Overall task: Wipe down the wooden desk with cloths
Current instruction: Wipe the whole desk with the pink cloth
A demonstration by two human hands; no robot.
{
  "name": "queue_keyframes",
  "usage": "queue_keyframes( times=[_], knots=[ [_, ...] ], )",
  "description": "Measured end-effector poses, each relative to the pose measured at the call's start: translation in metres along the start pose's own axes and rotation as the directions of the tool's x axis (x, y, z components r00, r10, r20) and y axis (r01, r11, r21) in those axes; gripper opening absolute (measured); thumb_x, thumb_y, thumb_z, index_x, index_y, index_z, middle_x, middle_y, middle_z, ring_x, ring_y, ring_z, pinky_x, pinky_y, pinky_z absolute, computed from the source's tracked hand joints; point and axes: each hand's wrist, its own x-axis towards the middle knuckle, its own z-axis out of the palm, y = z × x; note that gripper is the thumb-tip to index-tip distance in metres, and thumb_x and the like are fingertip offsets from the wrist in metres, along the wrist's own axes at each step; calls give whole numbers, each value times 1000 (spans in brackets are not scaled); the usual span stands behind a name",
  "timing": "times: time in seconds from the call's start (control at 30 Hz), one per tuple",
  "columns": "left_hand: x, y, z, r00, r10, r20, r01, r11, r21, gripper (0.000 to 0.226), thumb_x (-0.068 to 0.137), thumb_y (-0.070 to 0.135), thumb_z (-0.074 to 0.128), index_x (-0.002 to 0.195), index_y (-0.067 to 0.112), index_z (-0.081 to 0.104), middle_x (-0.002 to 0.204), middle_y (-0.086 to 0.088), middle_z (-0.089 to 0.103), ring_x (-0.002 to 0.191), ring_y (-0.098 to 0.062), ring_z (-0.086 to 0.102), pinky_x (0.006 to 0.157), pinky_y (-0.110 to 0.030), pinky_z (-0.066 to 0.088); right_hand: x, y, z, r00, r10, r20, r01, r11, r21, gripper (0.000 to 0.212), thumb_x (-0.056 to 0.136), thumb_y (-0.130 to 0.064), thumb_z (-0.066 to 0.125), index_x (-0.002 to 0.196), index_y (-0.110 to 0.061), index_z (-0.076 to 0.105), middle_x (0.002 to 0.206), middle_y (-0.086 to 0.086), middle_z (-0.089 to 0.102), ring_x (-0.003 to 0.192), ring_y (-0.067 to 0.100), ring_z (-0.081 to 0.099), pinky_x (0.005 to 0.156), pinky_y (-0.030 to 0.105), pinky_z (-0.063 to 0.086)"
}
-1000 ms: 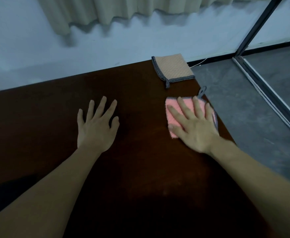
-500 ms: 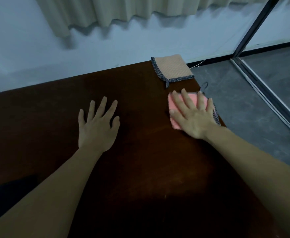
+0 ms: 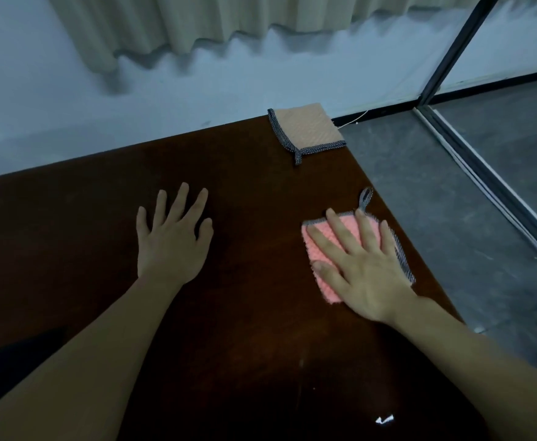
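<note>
A dark wooden desk [image 3: 245, 313] fills the lower part of the view. My right hand [image 3: 359, 268] lies flat, fingers spread, pressing a pink cloth [image 3: 321, 249] with a grey dotted edge and a hanging loop against the desk near its right edge. My left hand [image 3: 171, 240] rests flat on the bare wood at the middle left, fingers apart, holding nothing. A second cloth [image 3: 305, 128], tan with a grey dotted border, lies folded on the desk's far right corner, untouched.
The desk's right edge drops to a grey floor [image 3: 435, 202]. A pale wall [image 3: 165, 100] with curtains [image 3: 197, 23] stands behind the desk. A dark metal frame [image 3: 451, 55] with a floor rail runs at the right.
My right hand has slid the pink cloth back toward me along the right edge after pushing it away half a second ago. The left hand has stayed put.
</note>
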Motion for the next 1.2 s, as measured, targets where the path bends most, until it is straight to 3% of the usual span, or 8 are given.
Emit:
queue_keyframes(
  times=[0.27,0.43,0.57,0.67,0.8,0.93,1.07,1.2],
  knots=[
    [-2,1,1,998,11,-54,-13,999,-35,57,106,51,21,161,43,8,170,9,-2,156,-21,-10,124,-52,-6,75,26,-19,988,136,-74,-134,991,31,60,98,-67,1,155,-53,-13,168,-8,-19,153,38,-19,120,66,-7],
    [-9,5,-2,990,52,-134,-60,997,-50,54,107,46,24,160,38,23,170,8,11,157,-21,-1,126,-50,-2,18,5,-6,996,64,-56,-64,998,5,68,88,-71,-18,152,-49,-25,163,-6,-30,150,41,-25,119,67,-10],
    [-19,9,-9,997,51,-60,-57,993,-104,54,105,49,22,159,42,21,169,11,10,157,-17,-3,125,-49,-6,-25,-5,7,1000,-23,10,24,1000,-16,69,83,-74,-27,147,-51,-32,161,-6,-34,147,40,-30,117,63,-19],
    [-31,20,-8,991,135,-23,-137,984,-114,54,105,51,21,159,45,17,169,14,5,156,-16,-7,124,-48,-9,-19,-1,7,999,-37,-13,37,999,-29,67,83,-74,-26,147,-53,-31,161,-7,-33,148,40,-28,117,64,-19],
    [-40,29,7,983,177,55,-175,984,-38,57,103,55,14,159,48,3,168,15,-11,154,-15,-19,125,-46,-13,19,10,-5,998,2,-55,-3,1000,-24,65,90,-73,-12,150,-53,-25,163,-7,-29,150,39,-25,119,64,-14],
    [-40,28,13,987,159,28,-159,987,8,59,102,55,12,158,48,-2,167,16,-15,154,-15,-20,125,-46,-11,57,15,-15,993,92,-74,-93,996,-2,64,96,-69,1,155,-51,-15,167,-7,-21,152,39,-20,120,65,-10],
    [-41,29,10,984,174,22,-174,985,7,59,102,55,12,159,47,0,168,14,-12,155,-17,-17,126,-48,-8,43,11,-12,993,104,-55,-103,995,18,67,91,-72,-8,154,-50,-20,166,-6,-24,152,39,-21,119,66,-9],
    [-42,31,9,985,169,34,-170,986,2,58,103,54,13,159,46,0,168,13,-13,155,-17,-17,126,-48,-8,-24,-3,6,999,32,-21,-31,999,16,66,88,-72,-18,150,-50,-29,163,-6,-32,149,40,-27,119,65,-12]
  ],
)
